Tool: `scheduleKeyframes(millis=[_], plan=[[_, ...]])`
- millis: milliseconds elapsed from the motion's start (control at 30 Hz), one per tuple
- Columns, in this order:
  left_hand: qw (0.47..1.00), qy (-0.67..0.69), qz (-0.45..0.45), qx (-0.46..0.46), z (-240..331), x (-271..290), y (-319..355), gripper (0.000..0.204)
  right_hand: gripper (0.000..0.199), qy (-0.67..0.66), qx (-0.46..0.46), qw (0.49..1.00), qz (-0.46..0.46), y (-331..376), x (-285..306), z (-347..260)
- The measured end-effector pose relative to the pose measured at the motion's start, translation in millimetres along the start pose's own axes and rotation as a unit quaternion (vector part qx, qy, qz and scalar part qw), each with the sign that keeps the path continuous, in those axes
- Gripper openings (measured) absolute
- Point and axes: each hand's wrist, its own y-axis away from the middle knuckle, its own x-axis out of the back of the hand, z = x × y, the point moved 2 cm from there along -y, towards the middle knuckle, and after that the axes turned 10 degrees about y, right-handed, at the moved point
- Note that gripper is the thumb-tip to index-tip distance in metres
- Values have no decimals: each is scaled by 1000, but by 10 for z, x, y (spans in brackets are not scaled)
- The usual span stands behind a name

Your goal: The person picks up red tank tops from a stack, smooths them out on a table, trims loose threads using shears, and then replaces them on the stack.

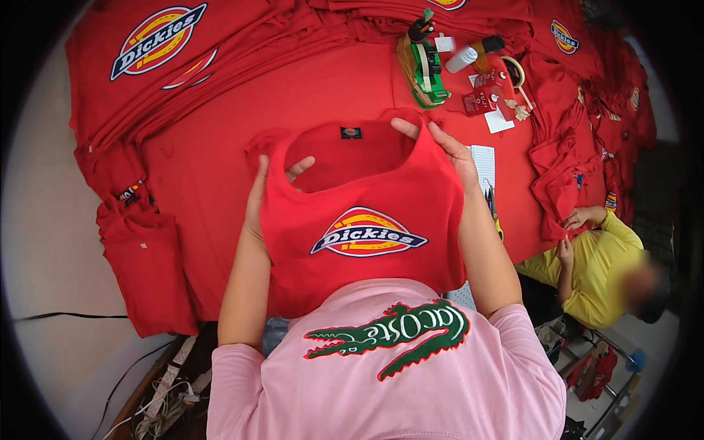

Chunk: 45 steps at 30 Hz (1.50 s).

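Observation:
I hold a red shirt [359, 198] with an oval printed emblem up over the table, its neck opening facing me. My left hand [262, 192] grips the left shoulder of the shirt, fingers curled inside the neck. My right hand [444, 147] grips the right shoulder, thumb over the fabric edge. The lower part of the shirt hangs against my pink top.
The table [220, 154] is covered in red cloth. Piles of red shirts [161, 51] lie at the back left and right [579, 147]. A green tape dispenser [424, 70], a white bottle [460, 59] and small items sit at the back. A person in yellow [601, 264] sits at right, handling red fabric.

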Motion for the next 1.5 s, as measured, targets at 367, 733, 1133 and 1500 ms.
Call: scheduleKeyframes(millis=[367, 733, 1133, 1500], plan=[[916, -243, 146, -284, 627, -516, 252, 57, 52, 189, 161, 968, 45, 520, 109, -748], [994, 2, -42, -98, 292, -756, 68, 60, 43, 282, 223, 928, 102, 306, -299, -989], [952, -252, 113, -134, 988, -972, 10, 79, 25, 277, 197, 918, 206, 79, 180, -1238], [933, -251, 185, -179, 1063, -731, -77, 98, 27, 265, 175, 918, 236, -229, 573, -1248]])
